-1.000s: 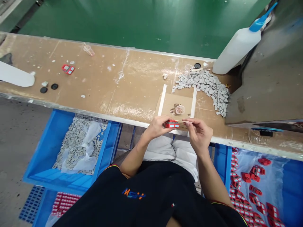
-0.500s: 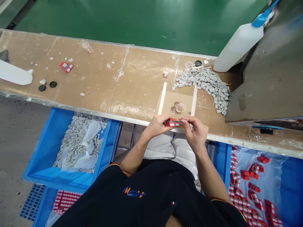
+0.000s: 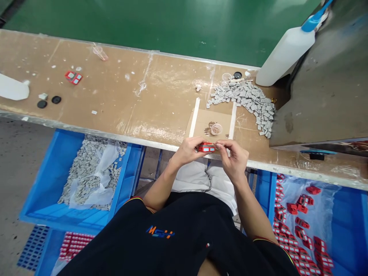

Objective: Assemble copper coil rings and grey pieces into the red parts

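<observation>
Near the table's front edge, my left hand [image 3: 186, 150] grips a small red toy car part [image 3: 207, 147] with pale blue window-like patches, thumb and fingers at its left end. My right hand [image 3: 235, 158] pinches a thin stick [image 3: 214, 144], its tip over the top of the red part. Whether the tip touches it I cannot tell. Just beyond both hands, a small clear plastic cup [image 3: 216, 129] stands among brown smears on a cardboard sheet [image 3: 220, 115] edged with white tape strips. Behind it lies a heap of small grey pieces [image 3: 248, 96].
A white bottle [image 3: 283, 55] with a blue nozzle stands beside a metal machine [image 3: 322, 88] at right. Another red part [image 3: 74, 77] lies far left. Blue bins flank me: grey pieces [image 3: 86, 172] at left, red parts [image 3: 301, 222] at right. A green surface [image 3: 143, 23] lies beyond the table.
The whole view has shifted slightly, so everything sits a little farther left. Both hands keep their hold, and the stick remains at the top of the red part.
</observation>
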Demonstrator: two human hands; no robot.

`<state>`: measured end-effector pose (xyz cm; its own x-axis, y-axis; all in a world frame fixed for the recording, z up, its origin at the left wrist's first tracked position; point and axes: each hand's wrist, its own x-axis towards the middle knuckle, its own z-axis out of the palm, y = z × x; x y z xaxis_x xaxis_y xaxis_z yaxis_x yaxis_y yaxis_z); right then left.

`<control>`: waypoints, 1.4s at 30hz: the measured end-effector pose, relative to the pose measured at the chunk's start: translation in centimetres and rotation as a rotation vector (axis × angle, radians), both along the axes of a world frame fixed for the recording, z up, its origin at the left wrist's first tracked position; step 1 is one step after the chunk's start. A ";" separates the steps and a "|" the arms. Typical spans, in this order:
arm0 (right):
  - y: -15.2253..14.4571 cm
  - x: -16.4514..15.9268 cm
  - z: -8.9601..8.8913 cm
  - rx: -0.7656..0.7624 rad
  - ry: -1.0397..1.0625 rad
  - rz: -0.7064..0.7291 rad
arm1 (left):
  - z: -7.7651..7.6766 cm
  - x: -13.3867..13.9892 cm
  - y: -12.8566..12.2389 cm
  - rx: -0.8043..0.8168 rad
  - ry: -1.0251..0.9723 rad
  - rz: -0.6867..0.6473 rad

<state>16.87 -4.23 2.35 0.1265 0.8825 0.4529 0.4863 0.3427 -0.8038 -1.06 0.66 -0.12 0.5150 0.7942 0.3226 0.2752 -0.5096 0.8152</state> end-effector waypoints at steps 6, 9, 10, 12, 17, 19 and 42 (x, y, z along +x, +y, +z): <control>0.6 0.7 -0.4 -0.082 0.297 -0.062 | 0.2 -0.1 -0.1 -0.062 -0.042 0.008; 2.0 1.6 -0.5 -0.031 0.283 -0.161 | 0.2 -0.1 -0.2 -0.095 -0.031 0.024; 2.6 1.8 -0.5 -0.008 0.239 -0.164 | 0.2 -0.1 -0.2 -0.103 -0.028 0.025; 3.5 1.9 -0.6 0.028 0.122 -0.141 | 0.3 -0.2 -0.2 -0.116 -0.035 0.025; 5.4 1.9 -0.1 -0.012 -0.083 0.002 | 0.4 -0.4 -0.2 -0.169 -0.086 0.024; 7.2 2.4 0.7 -0.013 -0.114 0.059 | 0.4 -0.4 -0.3 -0.210 -0.121 0.023; 13.5 3.5 4.3 -0.097 -0.409 0.192 | -0.3 -1.1 -0.1 -0.191 -0.193 -0.034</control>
<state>20.33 9.24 6.62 -0.2155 0.9133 0.3456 0.7051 0.3904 -0.5920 -2.15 0.57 -0.40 0.4858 0.8333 0.2637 0.0904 -0.3480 0.9331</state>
